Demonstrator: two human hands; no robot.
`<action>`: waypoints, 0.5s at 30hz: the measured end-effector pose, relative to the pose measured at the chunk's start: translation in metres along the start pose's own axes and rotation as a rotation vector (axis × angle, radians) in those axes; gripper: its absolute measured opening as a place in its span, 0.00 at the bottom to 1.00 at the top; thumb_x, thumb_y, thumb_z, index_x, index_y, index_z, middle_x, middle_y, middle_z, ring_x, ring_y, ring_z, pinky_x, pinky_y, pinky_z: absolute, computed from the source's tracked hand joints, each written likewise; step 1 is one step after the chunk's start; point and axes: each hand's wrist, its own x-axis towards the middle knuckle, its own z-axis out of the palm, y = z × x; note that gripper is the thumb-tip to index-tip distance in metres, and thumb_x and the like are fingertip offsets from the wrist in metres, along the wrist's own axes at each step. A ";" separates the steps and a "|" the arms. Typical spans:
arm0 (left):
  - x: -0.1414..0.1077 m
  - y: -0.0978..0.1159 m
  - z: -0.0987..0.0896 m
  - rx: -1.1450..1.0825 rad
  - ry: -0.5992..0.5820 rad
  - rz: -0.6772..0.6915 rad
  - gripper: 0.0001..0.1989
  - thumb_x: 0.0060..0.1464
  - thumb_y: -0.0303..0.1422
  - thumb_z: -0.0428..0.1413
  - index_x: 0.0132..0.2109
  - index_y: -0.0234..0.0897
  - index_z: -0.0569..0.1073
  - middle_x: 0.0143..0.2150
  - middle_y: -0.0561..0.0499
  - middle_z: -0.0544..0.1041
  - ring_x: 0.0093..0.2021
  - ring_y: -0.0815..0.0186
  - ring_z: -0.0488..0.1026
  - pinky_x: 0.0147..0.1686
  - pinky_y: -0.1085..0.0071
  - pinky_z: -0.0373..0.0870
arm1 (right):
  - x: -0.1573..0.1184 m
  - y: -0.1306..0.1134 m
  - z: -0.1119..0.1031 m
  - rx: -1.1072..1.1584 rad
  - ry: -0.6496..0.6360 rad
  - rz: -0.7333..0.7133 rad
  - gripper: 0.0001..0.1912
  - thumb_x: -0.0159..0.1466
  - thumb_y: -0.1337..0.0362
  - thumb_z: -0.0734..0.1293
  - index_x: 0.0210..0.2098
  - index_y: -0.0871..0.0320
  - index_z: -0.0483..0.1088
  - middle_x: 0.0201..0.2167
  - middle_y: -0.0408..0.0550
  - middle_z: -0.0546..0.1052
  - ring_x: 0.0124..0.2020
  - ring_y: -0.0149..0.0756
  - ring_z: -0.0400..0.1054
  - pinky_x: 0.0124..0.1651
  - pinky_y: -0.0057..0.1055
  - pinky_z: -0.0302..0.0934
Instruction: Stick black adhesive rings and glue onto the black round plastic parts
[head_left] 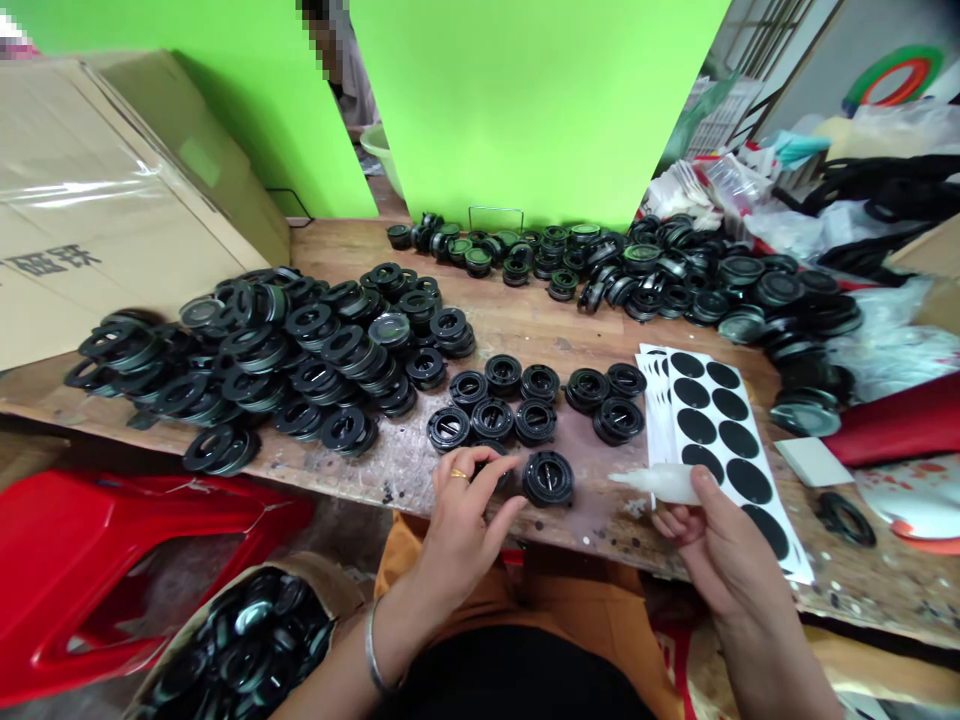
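My left hand (469, 515), with a ring and a bracelet, is at the table's front edge. Its thumb and index finger are apart with nothing between them. Just right of the fingertips lies a round black plastic part (548, 479) with a slot-like bar in its middle. Another black part is partly hidden behind the fingers. My right hand (716, 540) grips a small whitish squeeze bottle (671, 484), tilted on its side, its narrow nozzle pointing left toward the parts. Several similar round parts (493, 421) stand in a loose group beyond my left hand.
Heaps of black round parts (322, 325) cover the left of the wooden table, with more (637, 260) along the back. Sheets of round black stickers (731, 430) lie at right. A cardboard box (112, 200), a red stool (142, 540) and a filled carton (330, 580) stand left.
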 end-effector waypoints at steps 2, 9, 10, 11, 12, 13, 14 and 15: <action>0.000 -0.001 0.002 0.050 -0.021 -0.003 0.22 0.57 0.31 0.58 0.58 0.41 0.66 0.54 0.44 0.65 0.55 0.55 0.59 0.56 0.55 0.58 | 0.000 0.004 0.004 -0.053 -0.002 -0.032 0.17 0.57 0.53 0.73 0.25 0.57 0.66 0.17 0.38 0.63 0.20 0.27 0.55 0.22 0.25 0.56; 0.012 0.005 0.008 0.174 -0.137 0.008 0.29 0.50 0.38 0.64 0.58 0.42 0.66 0.54 0.44 0.67 0.56 0.51 0.58 0.53 0.53 0.56 | 0.011 0.011 0.018 -0.455 0.027 -0.270 0.17 0.59 0.49 0.70 0.31 0.57 0.70 0.19 0.38 0.66 0.22 0.29 0.57 0.25 0.26 0.53; 0.015 0.007 0.009 0.180 -0.151 0.010 0.30 0.49 0.39 0.65 0.58 0.43 0.67 0.54 0.44 0.67 0.55 0.51 0.58 0.52 0.54 0.57 | 0.011 0.010 0.020 -0.548 0.033 -0.306 0.17 0.60 0.48 0.69 0.31 0.57 0.70 0.19 0.39 0.66 0.22 0.29 0.57 0.26 0.26 0.53; 0.017 0.008 0.010 0.186 -0.159 0.010 0.31 0.47 0.40 0.66 0.57 0.43 0.67 0.53 0.45 0.67 0.55 0.51 0.58 0.52 0.54 0.57 | 0.011 0.009 0.023 -0.639 0.039 -0.341 0.18 0.60 0.47 0.68 0.30 0.57 0.69 0.19 0.39 0.66 0.22 0.30 0.58 0.26 0.27 0.53; 0.019 0.010 0.011 0.190 -0.163 0.009 0.31 0.46 0.42 0.66 0.57 0.43 0.67 0.53 0.45 0.67 0.55 0.51 0.58 0.51 0.55 0.57 | 0.010 0.007 0.027 -0.720 0.044 -0.375 0.19 0.61 0.47 0.68 0.29 0.57 0.69 0.18 0.39 0.67 0.22 0.30 0.58 0.26 0.27 0.53; 0.021 0.011 0.013 0.193 -0.165 0.007 0.32 0.45 0.43 0.67 0.56 0.42 0.68 0.53 0.45 0.68 0.55 0.51 0.58 0.51 0.55 0.57 | 0.009 0.006 0.031 -0.789 0.046 -0.408 0.19 0.61 0.46 0.67 0.28 0.57 0.68 0.18 0.39 0.67 0.22 0.30 0.58 0.26 0.27 0.53; 0.023 0.012 0.014 0.195 -0.167 0.005 0.33 0.44 0.43 0.67 0.56 0.42 0.68 0.52 0.45 0.68 0.55 0.51 0.59 0.51 0.55 0.57 | 0.007 0.004 0.035 -0.846 0.043 -0.442 0.20 0.61 0.46 0.66 0.27 0.57 0.67 0.18 0.39 0.66 0.23 0.31 0.58 0.26 0.27 0.52; 0.024 0.012 0.015 0.195 -0.170 0.005 0.33 0.43 0.44 0.67 0.55 0.42 0.68 0.52 0.45 0.68 0.54 0.52 0.59 0.50 0.56 0.58 | 0.006 0.003 0.039 -0.890 0.037 -0.478 0.20 0.62 0.47 0.66 0.27 0.56 0.66 0.19 0.39 0.66 0.23 0.31 0.58 0.26 0.27 0.52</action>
